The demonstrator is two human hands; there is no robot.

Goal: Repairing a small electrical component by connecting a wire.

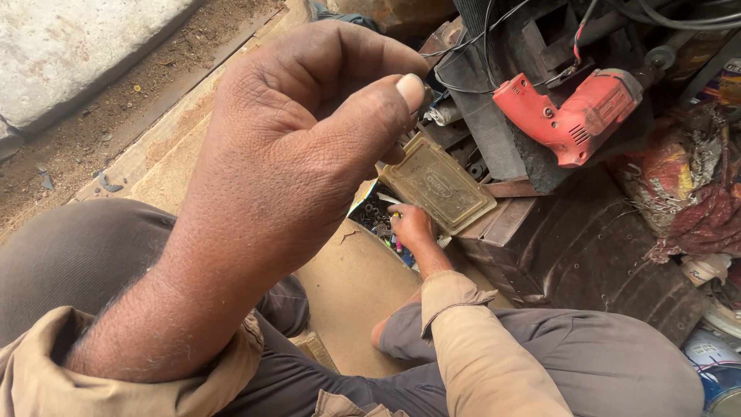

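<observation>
My left hand (pixel 293 147) is raised close to the camera with the thumb pressed against the curled fingers. Whether something small is pinched there is hidden. Further down, my right hand (pixel 411 228) reaches into a small open box (pixel 369 210) full of several little metal and coloured parts. Its fingertips are down among them and out of sight. The box's yellowish clear lid (pixel 438 184) stands tilted open just behind that hand. I sit with grey trousers and tan sleeves on a wooden board (pixel 347 286).
A red power drill (pixel 575 116) lies on dark machinery with cables at the upper right. A worn black tyre (pixel 587 247) sits right of the box, with rags (pixel 687 193) and a paint can (pixel 714 367) beyond. Dirt ground and a concrete slab (pixel 69 46) lie at the left.
</observation>
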